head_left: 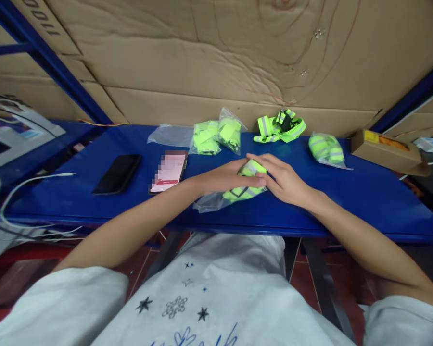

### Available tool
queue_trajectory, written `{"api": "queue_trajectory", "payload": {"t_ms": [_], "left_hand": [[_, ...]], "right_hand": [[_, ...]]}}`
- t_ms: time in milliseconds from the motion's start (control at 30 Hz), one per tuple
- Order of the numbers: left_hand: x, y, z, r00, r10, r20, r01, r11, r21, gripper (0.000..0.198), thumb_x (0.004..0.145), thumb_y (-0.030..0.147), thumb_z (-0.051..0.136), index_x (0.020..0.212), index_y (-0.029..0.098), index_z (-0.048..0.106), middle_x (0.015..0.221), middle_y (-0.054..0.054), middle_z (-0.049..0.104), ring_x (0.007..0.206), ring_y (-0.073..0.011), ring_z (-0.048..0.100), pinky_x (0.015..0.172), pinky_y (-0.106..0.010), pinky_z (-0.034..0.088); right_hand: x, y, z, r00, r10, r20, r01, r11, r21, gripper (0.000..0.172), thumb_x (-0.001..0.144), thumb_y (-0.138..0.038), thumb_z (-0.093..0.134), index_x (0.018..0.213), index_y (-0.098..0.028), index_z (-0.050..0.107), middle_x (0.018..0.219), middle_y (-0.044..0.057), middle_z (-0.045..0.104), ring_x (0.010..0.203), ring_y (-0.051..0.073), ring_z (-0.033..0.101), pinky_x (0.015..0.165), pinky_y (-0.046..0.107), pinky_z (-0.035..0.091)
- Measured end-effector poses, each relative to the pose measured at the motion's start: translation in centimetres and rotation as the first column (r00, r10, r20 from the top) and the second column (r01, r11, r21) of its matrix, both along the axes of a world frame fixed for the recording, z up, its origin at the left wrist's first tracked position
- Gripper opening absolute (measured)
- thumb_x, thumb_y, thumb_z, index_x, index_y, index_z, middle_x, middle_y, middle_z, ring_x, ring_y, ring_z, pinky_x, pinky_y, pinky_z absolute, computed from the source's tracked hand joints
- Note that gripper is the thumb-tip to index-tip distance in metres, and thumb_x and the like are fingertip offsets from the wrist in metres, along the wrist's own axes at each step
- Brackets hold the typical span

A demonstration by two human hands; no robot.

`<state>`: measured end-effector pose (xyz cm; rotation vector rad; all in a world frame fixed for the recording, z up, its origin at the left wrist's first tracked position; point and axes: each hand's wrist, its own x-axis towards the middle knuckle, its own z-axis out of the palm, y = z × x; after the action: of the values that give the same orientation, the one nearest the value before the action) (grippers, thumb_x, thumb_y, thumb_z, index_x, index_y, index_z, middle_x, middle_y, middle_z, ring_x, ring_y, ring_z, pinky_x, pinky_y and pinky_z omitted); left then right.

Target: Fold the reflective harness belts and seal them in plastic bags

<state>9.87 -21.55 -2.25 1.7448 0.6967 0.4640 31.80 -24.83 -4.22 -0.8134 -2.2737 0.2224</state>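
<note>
Both hands are on a folded neon-yellow reflective strap bundle [246, 193] with grey bands, near the front middle of the blue table. My left hand [234, 179] is closed round its left and near side, thumb across the front. From the right, my right hand [282, 179] curves over it with fingertips pressed on the top and side. A clear plastic bag [212, 202] sticks out under my left hand; whether the bundle is inside it, I cannot tell. My palms hide part of the bundle.
Behind lie two bagged bundles [206, 138], an empty clear bag [173, 135], a loose reflective strap harness [281, 126] and another bagged bundle [325, 148]. A cardboard box [386, 151] stands right. Leftward are a lit phone [169, 170], a dark phone [118, 174] and white cables [32, 185].
</note>
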Motion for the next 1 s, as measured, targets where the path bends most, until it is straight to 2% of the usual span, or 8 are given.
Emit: {"api": "queue_trajectory", "payload": {"t_ms": [233, 400, 533, 633, 767, 833, 900, 1000], "left_hand": [[0.1, 0.3, 0.2, 0.945, 0.147, 0.291, -0.023, 0.920, -0.392, 0.060, 0.071, 0.056, 0.092, 0.114, 0.018, 0.077, 0.114, -0.008, 0.078, 0.094, -0.0194, 0.072, 0.083, -0.027, 0.054], [1.1, 0.8, -0.1, 0.921, 0.292, 0.258, -0.204, 0.926, -0.318, 0.056, 0.075, 0.055, 0.089, 0.115, 0.019, 0.076, 0.105, -0.005, 0.078, 0.094, -0.0190, 0.071, 0.087, -0.028, 0.053], [1.9, 1.3, -0.4, 0.927, 0.314, 0.206, -0.287, 0.946, -0.150, 0.048, 0.083, 0.062, 0.079, 0.101, 0.017, 0.078, 0.094, -0.005, 0.076, 0.089, -0.0185, 0.069, 0.083, -0.028, 0.050], [1.5, 1.2, 0.4, 0.938, 0.278, 0.209, -0.225, 0.944, -0.242, 0.052, 0.084, 0.062, 0.079, 0.107, 0.017, 0.077, 0.094, -0.006, 0.076, 0.084, -0.0194, 0.070, 0.079, -0.029, 0.052], [1.1, 0.3, 1.4, 0.900, 0.173, 0.399, 0.035, 0.885, -0.464, 0.056, 0.089, 0.067, 0.069, 0.116, 0.018, 0.075, 0.099, -0.008, 0.077, 0.091, -0.0249, 0.073, 0.084, -0.035, 0.057], [1.4, -0.3, 1.0, 0.881, 0.152, 0.449, 0.097, 0.869, -0.485, 0.062, 0.089, 0.073, 0.066, 0.118, 0.019, 0.074, 0.101, -0.008, 0.077, 0.094, -0.0247, 0.074, 0.085, -0.033, 0.058], [1.9, -0.6, 0.1, 0.894, 0.189, 0.407, 0.045, 0.865, -0.499, 0.067, 0.087, 0.077, 0.067, 0.122, 0.020, 0.072, 0.102, -0.006, 0.076, 0.092, -0.0221, 0.073, 0.080, -0.028, 0.056], [2.1, -0.6, -1.3, 0.901, 0.305, 0.308, -0.093, 0.830, -0.551, 0.077, 0.082, 0.084, 0.065, 0.126, 0.020, 0.070, 0.103, -0.006, 0.076, 0.091, -0.0213, 0.072, 0.077, -0.027, 0.054]], "right_hand": [[0.5, -0.2, 1.0, 0.935, -0.112, -0.337, 0.094, 0.993, -0.069, 0.045, 0.109, -0.053, 0.046, 0.124, -0.023, 0.076, 0.116, 0.009, 0.077, 0.106, 0.023, 0.074, 0.094, 0.035, 0.059], [0.4, -1.0, 1.3, 0.979, 0.183, -0.084, -0.186, 0.982, -0.032, 0.039, 0.109, -0.046, 0.052, 0.095, -0.022, 0.080, 0.094, 0.003, 0.081, 0.098, 0.022, 0.077, 0.109, 0.037, 0.052], [-0.2, -0.9, 0.5, 0.973, 0.229, 0.036, -0.228, 0.973, -0.037, 0.031, 0.103, -0.048, 0.064, 0.094, -0.022, 0.079, 0.089, 0.001, 0.081, 0.095, 0.021, 0.073, 0.114, 0.042, 0.046], [-0.1, -1.0, 0.7, 0.985, 0.173, -0.003, -0.172, 0.984, 0.052, 0.030, 0.096, -0.051, 0.074, 0.109, -0.024, 0.079, 0.094, 0.003, 0.081, 0.103, 0.024, 0.071, 0.108, 0.043, 0.048], [0.2, -1.0, 1.7, 0.986, 0.047, -0.159, -0.009, 0.973, 0.231, 0.048, 0.096, -0.062, 0.068, 0.128, -0.026, 0.074, 0.134, 0.011, 0.072, 0.130, 0.033, 0.063, 0.115, 0.052, 0.041], [0.2, -0.8, 1.6, 0.970, 0.051, -0.238, 0.002, 0.976, 0.216, 0.044, 0.099, -0.061, 0.063, 0.121, -0.025, 0.075, 0.127, 0.011, 0.072, 0.124, 0.030, 0.066, 0.108, 0.048, 0.047], [0.0, -0.4, 1.0, 0.955, 0.070, -0.289, -0.025, 0.987, 0.158, 0.032, 0.099, -0.053, 0.069, 0.093, -0.022, 0.074, 0.103, 0.008, 0.074, 0.101, 0.023, 0.071, 0.091, 0.038, 0.054], [-0.4, 0.1, -0.1, 0.946, -0.006, -0.325, 0.044, 0.993, 0.110, 0.047, 0.092, -0.044, 0.080, 0.062, -0.018, 0.053, 0.077, 0.002, 0.063, 0.072, 0.014, 0.062, 0.067, 0.029, 0.047]]}}
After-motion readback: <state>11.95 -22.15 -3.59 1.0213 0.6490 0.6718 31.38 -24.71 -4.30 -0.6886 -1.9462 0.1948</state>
